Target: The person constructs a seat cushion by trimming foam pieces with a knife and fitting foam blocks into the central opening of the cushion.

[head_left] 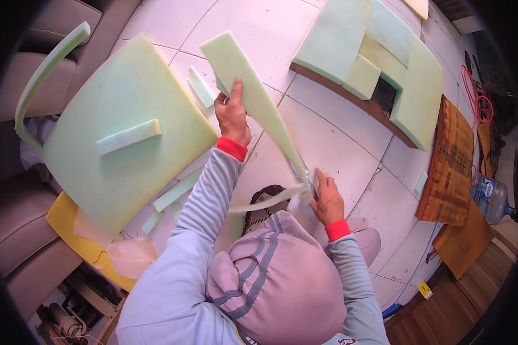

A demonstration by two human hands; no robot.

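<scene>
My left hand (232, 115) is closed around a long pale green foam strip (250, 95), thumb lying on its upper face. The strip slants down toward my right hand (328, 200), narrowing at its lower end. Shiny metal blades, apparently scissors (305, 174), meet the foam there; my right fingers are partly wrapped about the handle, which is mostly hidden. A thin curled offcut (259, 206) trails left from the cut, above a dark shoe (267, 214). Just left of my left hand, a small foam wedge (201, 86) lies on the tiles.
At left a large foam slab (126, 178) carries a short foam block (129, 137); a curved foam strip (40, 86) rises beside the sofa. A foam-topped panel (351, 46) lies at upper right. Further right are a wooden board (449, 167) and a water bottle (492, 198).
</scene>
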